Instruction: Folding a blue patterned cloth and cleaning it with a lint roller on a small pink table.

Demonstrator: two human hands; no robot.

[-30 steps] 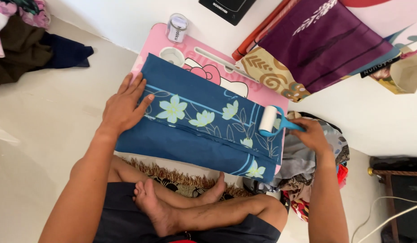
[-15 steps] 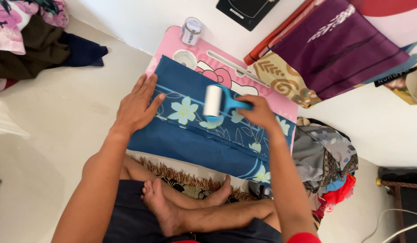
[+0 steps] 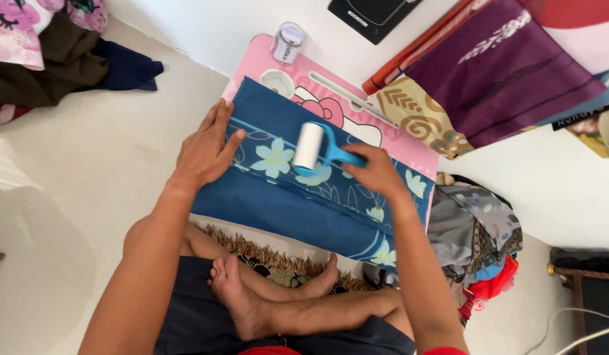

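Right hand grips lint roller on blue floral cloth, left hand flat, fingers spread; pink table on pale floor.

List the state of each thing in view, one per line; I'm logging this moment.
Left hand: flat, pressing on the blue cloth.
Right hand: closed on the lint roller handle.
Lint roller: resting on the cloth.
Blue cloth: folded, spread over the pink table.
Can: upright.

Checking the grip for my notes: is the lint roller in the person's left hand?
No, the right hand holds the lint roller by its blue handle, while the left hand lies flat on the blue floral cloth.
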